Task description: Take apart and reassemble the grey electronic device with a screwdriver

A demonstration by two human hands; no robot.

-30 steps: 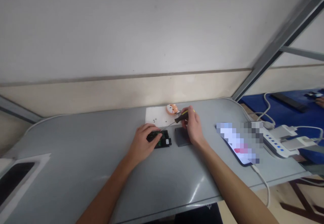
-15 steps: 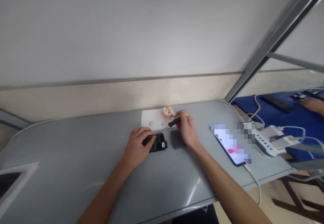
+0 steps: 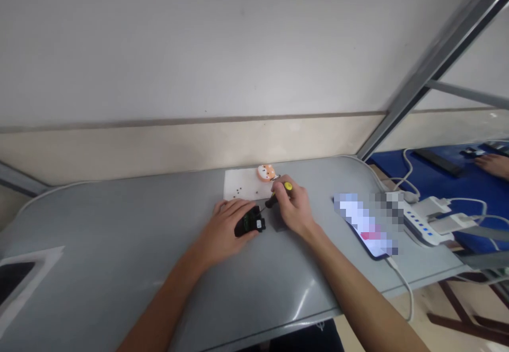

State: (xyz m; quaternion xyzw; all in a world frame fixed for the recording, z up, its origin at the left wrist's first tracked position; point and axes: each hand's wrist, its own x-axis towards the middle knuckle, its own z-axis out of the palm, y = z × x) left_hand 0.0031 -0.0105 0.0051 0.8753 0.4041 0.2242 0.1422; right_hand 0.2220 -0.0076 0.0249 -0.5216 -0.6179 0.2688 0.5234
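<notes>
My left hand [image 3: 225, 230] lies across a small opened black device [image 3: 258, 226] with a green circuit board showing, its fingers over the far edge and thumb along the near one. In my right hand [image 3: 297, 206] is a screwdriver [image 3: 272, 201] with a black and yellow handle. Its thin shaft slants down to the device's right end; the exact contact point is too small to make out. Under my right hand sits a flat dark grey piece [image 3: 278, 223], partly hidden. Beyond the hands, several tiny dark screws [image 3: 237, 192] rest on a white paper [image 3: 243, 178].
An orange and white animal-face trinket [image 3: 265, 173] lies on the paper. To the right are a lit phone [image 3: 363, 225] on a charging cable and a power strip [image 3: 417, 225] with plugged-in chargers. Another person's hand [image 3: 493, 165] rests on a blue table beyond the metal frame.
My left hand has slid right and now covers more of the device. The screwdriver has turned steeper, its tip shifting from the device's middle to its right end.
</notes>
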